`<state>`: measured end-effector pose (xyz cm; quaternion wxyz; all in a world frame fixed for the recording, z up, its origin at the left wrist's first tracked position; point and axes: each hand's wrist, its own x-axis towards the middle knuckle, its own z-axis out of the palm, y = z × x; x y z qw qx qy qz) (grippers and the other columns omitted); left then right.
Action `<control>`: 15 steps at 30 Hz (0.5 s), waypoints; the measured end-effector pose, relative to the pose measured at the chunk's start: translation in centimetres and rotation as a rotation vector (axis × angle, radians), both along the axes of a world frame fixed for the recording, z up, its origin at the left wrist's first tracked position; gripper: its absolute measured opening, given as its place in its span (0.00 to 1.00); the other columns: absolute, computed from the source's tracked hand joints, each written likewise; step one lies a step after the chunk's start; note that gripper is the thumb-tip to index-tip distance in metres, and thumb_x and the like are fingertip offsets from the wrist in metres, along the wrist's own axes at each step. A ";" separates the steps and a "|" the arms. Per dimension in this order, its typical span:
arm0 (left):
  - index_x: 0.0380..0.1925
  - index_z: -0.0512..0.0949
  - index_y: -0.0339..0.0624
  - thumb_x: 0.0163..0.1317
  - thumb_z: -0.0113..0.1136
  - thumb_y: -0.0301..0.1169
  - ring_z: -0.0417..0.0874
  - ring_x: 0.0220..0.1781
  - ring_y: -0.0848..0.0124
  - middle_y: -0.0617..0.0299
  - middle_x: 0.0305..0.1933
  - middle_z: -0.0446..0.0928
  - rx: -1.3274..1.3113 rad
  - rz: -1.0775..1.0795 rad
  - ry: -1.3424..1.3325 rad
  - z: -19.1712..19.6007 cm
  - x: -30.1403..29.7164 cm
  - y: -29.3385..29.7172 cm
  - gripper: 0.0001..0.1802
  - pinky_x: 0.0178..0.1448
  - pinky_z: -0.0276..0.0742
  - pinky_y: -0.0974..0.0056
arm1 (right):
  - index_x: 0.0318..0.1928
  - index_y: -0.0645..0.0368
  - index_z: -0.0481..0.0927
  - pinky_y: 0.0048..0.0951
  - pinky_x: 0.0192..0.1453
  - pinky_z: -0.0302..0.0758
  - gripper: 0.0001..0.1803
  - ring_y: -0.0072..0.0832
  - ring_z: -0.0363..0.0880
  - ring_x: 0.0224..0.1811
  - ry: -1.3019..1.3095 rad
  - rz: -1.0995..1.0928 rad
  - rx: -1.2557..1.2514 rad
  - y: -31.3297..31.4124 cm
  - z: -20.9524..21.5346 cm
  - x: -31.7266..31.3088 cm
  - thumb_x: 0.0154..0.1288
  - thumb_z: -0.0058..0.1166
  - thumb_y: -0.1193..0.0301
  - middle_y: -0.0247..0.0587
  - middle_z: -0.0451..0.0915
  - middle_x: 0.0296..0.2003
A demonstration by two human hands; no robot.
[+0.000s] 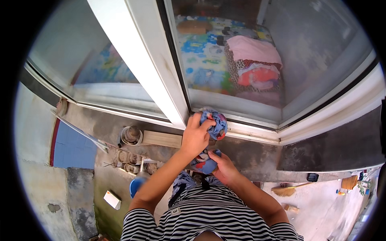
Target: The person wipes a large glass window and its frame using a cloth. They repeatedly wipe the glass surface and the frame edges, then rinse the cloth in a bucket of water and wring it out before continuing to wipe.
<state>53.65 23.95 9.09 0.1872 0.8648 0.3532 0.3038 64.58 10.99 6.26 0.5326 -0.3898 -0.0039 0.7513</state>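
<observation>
A crumpled blue cloth with red patches (219,124) is bunched in my left hand (196,134), up against the lower corner of the white window frame (173,92). The fingers of that hand are closed round it. Lower down, close to my body, my right hand (226,168) grips a hanging part of blue and red cloth (204,164). Whether both parts are one piece I cannot tell, since my left hand and wrist cover the stretch between them. Glass panes (217,52) rise just beyond my hands.
Below the window runs a concrete ledge (253,156), with a pale wooden board (163,139) and a round pot (132,135) on it. A blue bucket (136,185) stands at lower left. On the ground to the right lies a broom (284,190). Behind the glass is a bed with folded pink bedding (255,50).
</observation>
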 end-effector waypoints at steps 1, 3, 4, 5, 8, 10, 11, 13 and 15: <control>0.52 0.78 0.48 0.46 0.57 0.14 0.72 0.58 0.42 0.42 0.59 0.68 0.068 0.073 -0.108 1.8 0.1 -0.4 0.29 0.61 0.74 0.51 | 0.48 0.54 0.76 0.40 0.56 0.79 0.07 0.29 0.81 0.49 -0.009 -0.005 0.048 0.9 1.1 0.1 0.76 0.54 0.67 0.34 0.79 0.45; 0.60 0.74 0.41 0.47 0.52 0.13 0.66 0.67 0.44 0.44 0.59 0.71 0.296 0.189 -0.295 5.9 0.1 -0.4 0.34 0.63 0.72 0.51 | 0.47 0.53 0.76 0.39 0.57 0.78 0.06 0.27 0.80 0.49 -0.002 -0.041 0.233 2.3 3.4 -0.4 0.76 0.54 0.67 0.33 0.78 0.45; 0.64 0.71 0.36 0.47 0.51 0.13 0.65 0.67 0.45 0.45 0.64 0.69 0.386 0.239 -0.341 8.1 0.6 -0.2 0.37 0.64 0.70 0.50 | 0.47 0.53 0.76 0.38 0.57 0.78 0.05 0.26 0.80 0.49 -0.001 -0.053 0.309 2.7 4.5 -0.5 0.76 0.54 0.68 0.32 0.78 0.45; 0.67 0.69 0.37 0.47 0.52 0.12 0.64 0.67 0.44 0.47 0.68 0.68 0.502 0.288 -0.394 10.7 1.4 0.3 0.40 0.68 0.65 0.49 | 0.46 0.52 0.75 0.34 0.57 0.76 0.05 0.23 0.79 0.49 0.035 -0.100 0.427 3.4 6.0 -0.7 0.76 0.53 0.67 0.30 0.77 0.45; 0.67 0.70 0.40 0.47 0.55 0.12 0.66 0.64 0.45 0.43 0.68 0.67 0.700 0.328 -0.317 14.2 3.4 3.6 0.40 0.65 0.63 0.48 | 0.47 0.48 0.75 0.36 0.57 0.76 0.06 0.22 0.79 0.50 -0.021 -0.199 0.554 4.7 10.5 -0.4 0.78 0.52 0.62 0.26 0.77 0.44; 0.61 0.76 0.41 0.47 0.59 0.14 0.67 0.61 0.48 0.45 0.65 0.69 0.874 0.382 -0.301 13.7 4.5 5.1 0.36 0.61 0.65 0.50 | 0.48 0.49 0.75 0.37 0.56 0.77 0.08 0.24 0.80 0.49 -0.110 -0.284 0.549 5.0 10.1 0.5 0.77 0.53 0.62 0.26 0.77 0.44; 0.58 0.78 0.44 0.47 0.61 0.16 0.69 0.59 0.50 0.48 0.62 0.70 0.897 0.372 -0.300 12.3 4.7 5.2 0.33 0.60 0.65 0.50 | 0.49 0.50 0.75 0.36 0.55 0.77 0.09 0.24 0.80 0.49 -0.077 -0.292 0.478 4.9 9.5 0.8 0.77 0.54 0.61 0.26 0.77 0.44; 0.53 0.82 0.51 0.48 0.64 0.22 0.71 0.56 0.54 0.52 0.58 0.72 0.913 0.304 -0.238 7.7 4.6 4.8 0.28 0.57 0.68 0.53 | 0.49 0.52 0.75 0.34 0.53 0.77 0.10 0.23 0.79 0.49 -0.017 -0.299 0.326 4.3 8.1 0.9 0.76 0.55 0.61 0.27 0.77 0.45; 0.51 0.83 0.58 0.49 0.64 0.27 0.73 0.53 0.57 0.57 0.56 0.73 0.815 0.132 -0.080 1.7 4.1 3.6 0.25 0.54 0.72 0.56 | 0.49 0.54 0.75 0.37 0.55 0.78 0.11 0.28 0.80 0.50 -0.047 -0.295 0.189 2.9 3.9 0.9 0.75 0.56 0.62 0.31 0.78 0.46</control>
